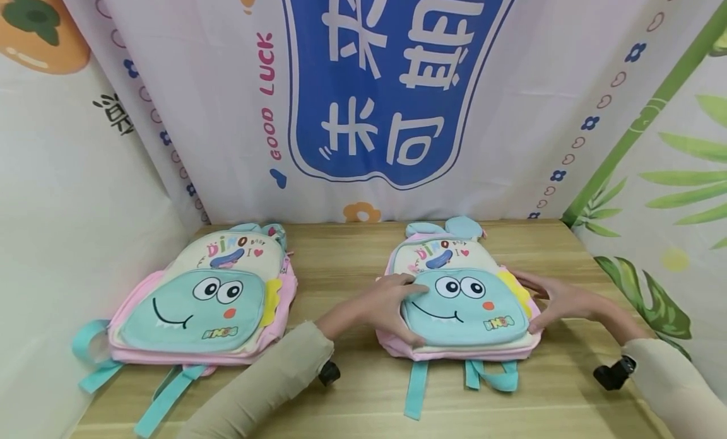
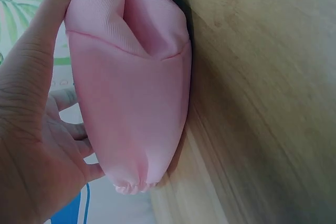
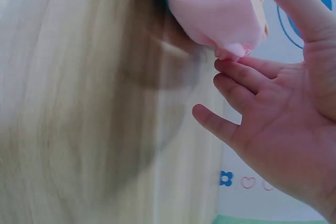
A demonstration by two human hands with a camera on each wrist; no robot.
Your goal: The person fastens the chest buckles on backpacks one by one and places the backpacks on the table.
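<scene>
A dinosaur-face backpack (image 1: 462, 325) in teal, cream and pink lies face up in front of me, its pink sides showing in both wrist views. My left hand (image 1: 389, 306) is spread at its left side, thumb near the lower edge and fingertips on the teal front pocket. In the left wrist view, the thumb and fingers touch along the pink side panel (image 2: 126, 93). At the bag's right side, by the yellow spikes (image 1: 514, 287), is my right hand (image 1: 559, 297). Its fingers are extended and spread, fingertips right at the pink fabric (image 3: 220, 14) in the right wrist view.
A matching backpack (image 1: 193, 313) lies face up on the left of the wooden table (image 1: 341, 388), teal straps trailing toward the front. Teal straps (image 1: 417, 388) also hang from the right bag. A printed cloth (image 1: 227, 111) stands behind, with cloth walls at both sides.
</scene>
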